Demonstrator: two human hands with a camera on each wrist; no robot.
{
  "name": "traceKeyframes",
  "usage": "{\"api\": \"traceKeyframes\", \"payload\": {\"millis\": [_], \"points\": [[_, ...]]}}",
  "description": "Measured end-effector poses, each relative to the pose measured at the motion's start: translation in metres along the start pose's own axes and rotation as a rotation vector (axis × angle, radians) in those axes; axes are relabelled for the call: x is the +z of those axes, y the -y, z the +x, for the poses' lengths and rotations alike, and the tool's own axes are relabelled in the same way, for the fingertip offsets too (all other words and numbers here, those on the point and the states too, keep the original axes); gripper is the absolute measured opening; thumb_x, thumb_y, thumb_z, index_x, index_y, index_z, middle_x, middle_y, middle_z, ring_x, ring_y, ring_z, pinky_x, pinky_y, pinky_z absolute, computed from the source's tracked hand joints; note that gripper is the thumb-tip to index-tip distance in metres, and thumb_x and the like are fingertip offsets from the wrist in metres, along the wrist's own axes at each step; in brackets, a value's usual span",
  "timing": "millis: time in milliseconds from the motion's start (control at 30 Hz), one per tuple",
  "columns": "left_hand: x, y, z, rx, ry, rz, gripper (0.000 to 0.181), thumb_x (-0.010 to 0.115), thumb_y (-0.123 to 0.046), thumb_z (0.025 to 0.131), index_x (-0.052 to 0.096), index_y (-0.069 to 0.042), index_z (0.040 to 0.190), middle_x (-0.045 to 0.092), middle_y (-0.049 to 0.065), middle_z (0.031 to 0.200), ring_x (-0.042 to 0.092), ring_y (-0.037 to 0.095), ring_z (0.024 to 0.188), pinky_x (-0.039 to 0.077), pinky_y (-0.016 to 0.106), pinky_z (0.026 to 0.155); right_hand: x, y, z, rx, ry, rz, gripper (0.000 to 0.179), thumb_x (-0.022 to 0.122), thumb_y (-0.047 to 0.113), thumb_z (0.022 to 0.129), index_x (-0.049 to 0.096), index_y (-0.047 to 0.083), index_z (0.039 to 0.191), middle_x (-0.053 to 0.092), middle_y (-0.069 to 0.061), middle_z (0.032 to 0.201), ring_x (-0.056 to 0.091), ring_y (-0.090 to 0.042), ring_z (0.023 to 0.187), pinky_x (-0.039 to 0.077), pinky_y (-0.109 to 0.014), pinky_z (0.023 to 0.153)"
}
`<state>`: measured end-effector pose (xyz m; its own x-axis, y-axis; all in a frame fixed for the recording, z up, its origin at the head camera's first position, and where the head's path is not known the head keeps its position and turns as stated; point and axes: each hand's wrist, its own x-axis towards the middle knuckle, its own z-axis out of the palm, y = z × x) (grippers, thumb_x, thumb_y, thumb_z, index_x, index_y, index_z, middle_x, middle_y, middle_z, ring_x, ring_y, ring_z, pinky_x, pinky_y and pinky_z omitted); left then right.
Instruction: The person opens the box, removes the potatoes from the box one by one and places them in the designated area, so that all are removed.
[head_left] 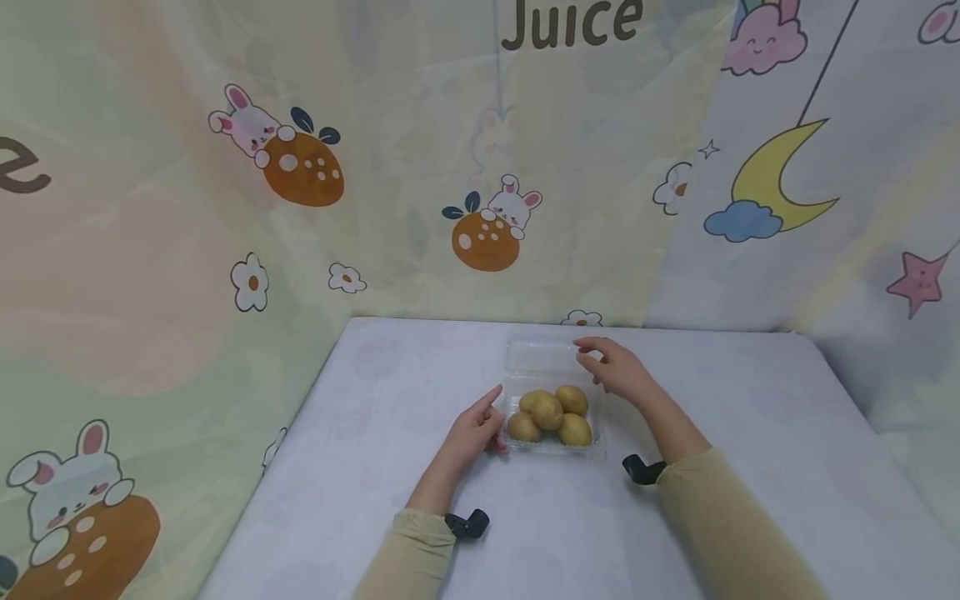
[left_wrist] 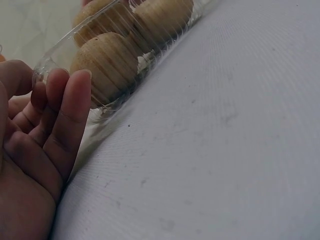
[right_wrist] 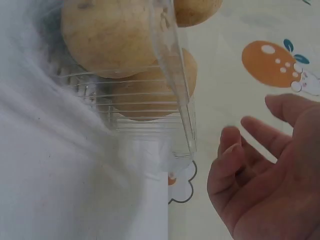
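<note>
So there's a clear plastic container (head_left: 558, 448) sitting around the middle of a table with a white cover (head_left: 360, 467), with a bunch of yellowish potatoes (head_left: 548, 412) in it, at least five, some piled against each other, and its see-through lid (head_left: 536, 354) is folded back on the far side. The left hand (head_left: 474, 427) is at the container's left side, index finger stretched out along the edge and the others loosely bent, and from the left wrist view the fingertips look right up against the clear wall, not wrapped round it. The right hand (head_left: 618, 369) is up by the lid's right edge, fingers spread a bit and softly bent, nothing in its grasp that I can see, though I can't tell if a fingertip is brushing the lid. Both arms have tan sleeves (head_left: 735, 517) and a black gadget at the wrist (head_left: 467, 525). Behind it all hangs a pale cartoon backdrop (head_left: 405, 167) with bunnies hugging oranges, a yellow moon (head_left: 765, 179) and the word "Juice" up top
</note>
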<state>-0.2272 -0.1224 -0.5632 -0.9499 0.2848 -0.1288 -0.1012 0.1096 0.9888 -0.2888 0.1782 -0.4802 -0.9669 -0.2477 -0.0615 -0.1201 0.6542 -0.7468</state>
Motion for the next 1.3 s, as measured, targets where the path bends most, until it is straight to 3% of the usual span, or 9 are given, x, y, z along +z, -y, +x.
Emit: {"api": "traceKeyframes", "payload": {"millis": [267,467,667,733,867,967,1100,1300], "points": [[-0.001,0.000,0.001,-0.003,0.007,-0.002,0.056,0.055,-0.024,0.100,0.037,-0.034,0.152,0.058,0.005,0.080,0.066,0.019,0.067,0.062,0.039,0.071,0.002,0.003,-0.019,-0.068,0.157,0.031,0.051,0.059,0.046,0.097,0.048,0.029,0.144,0.055,-0.009,0.138,0.060,-0.037,0.082,0.050,-0.034,0.060],[-0.001,0.001,0.000,0.011,0.007,0.002,0.056,0.054,-0.022,0.100,0.036,-0.030,0.153,0.057,0.004,0.080,0.064,0.017,0.066,0.062,0.039,0.069,0.007,0.008,-0.025,-0.116,0.255,0.087,0.052,0.066,0.033,0.095,0.048,0.031,0.144,0.050,-0.009,0.145,0.056,-0.034,0.076,0.048,-0.032,0.055],[0.000,0.002,0.001,0.012,0.004,0.007,0.057,0.054,-0.021,0.100,0.036,-0.030,0.153,0.057,0.004,0.080,0.064,0.016,0.065,0.062,0.039,0.068,0.014,0.012,-0.027,-0.130,0.319,0.055,0.061,0.072,0.040,0.089,0.046,0.041,0.144,0.052,-0.003,0.144,0.053,-0.026,0.072,0.049,-0.031,0.055],[0.000,0.002,0.001,0.010,0.002,0.010,0.056,0.053,-0.021,0.100,0.037,-0.031,0.153,0.057,0.004,0.079,0.063,0.016,0.065,0.062,0.038,0.068,0.016,0.012,-0.028,-0.137,0.339,0.048,0.064,0.073,0.041,0.087,0.044,0.043,0.145,0.050,0.000,0.147,0.053,-0.024,0.080,0.051,-0.034,0.060],[0.000,0.002,0.001,0.007,0.000,0.019,0.056,0.053,-0.021,0.100,0.037,-0.032,0.152,0.057,0.003,0.079,0.063,0.016,0.065,0.062,0.038,0.068,0.019,0.013,-0.028,-0.141,0.365,0.040,0.065,0.073,0.041,0.088,0.042,0.045,0.145,0.044,0.006,0.153,0.053,-0.028,0.113,0.053,-0.040,0.074],[0.000,0.001,0.000,0.008,0.002,0.021,0.056,0.054,-0.022,0.100,0.037,-0.032,0.152,0.057,0.004,0.079,0.064,0.017,0.065,0.062,0.038,0.068,0.020,0.014,-0.027,-0.154,0.370,0.019,0.064,0.072,0.042,0.088,0.042,0.045,0.145,0.044,0.008,0.153,0.046,-0.032,0.133,0.053,-0.049,0.091],[0.000,0.001,0.000,0.005,0.002,0.017,0.056,0.054,-0.021,0.100,0.037,-0.031,0.152,0.057,0.003,0.079,0.064,0.016,0.065,0.062,0.038,0.067,0.022,0.013,-0.024,-0.176,0.384,-0.003,0.065,0.072,0.043,0.087,0.043,0.045,0.145,0.045,0.009,0.152,0.038,-0.031,0.143,0.040,-0.062,0.109],[0.000,0.001,0.001,-0.001,0.005,0.013,0.057,0.055,-0.022,0.099,0.038,-0.033,0.152,0.057,0.003,0.079,0.063,0.016,0.065,0.062,0.037,0.067,0.024,0.013,-0.020,-0.174,0.416,-0.029,0.065,0.076,0.038,0.085,0.047,0.042,0.143,0.044,0.011,0.152,0.037,-0.026,0.144,0.037,-0.059,0.112]]}}
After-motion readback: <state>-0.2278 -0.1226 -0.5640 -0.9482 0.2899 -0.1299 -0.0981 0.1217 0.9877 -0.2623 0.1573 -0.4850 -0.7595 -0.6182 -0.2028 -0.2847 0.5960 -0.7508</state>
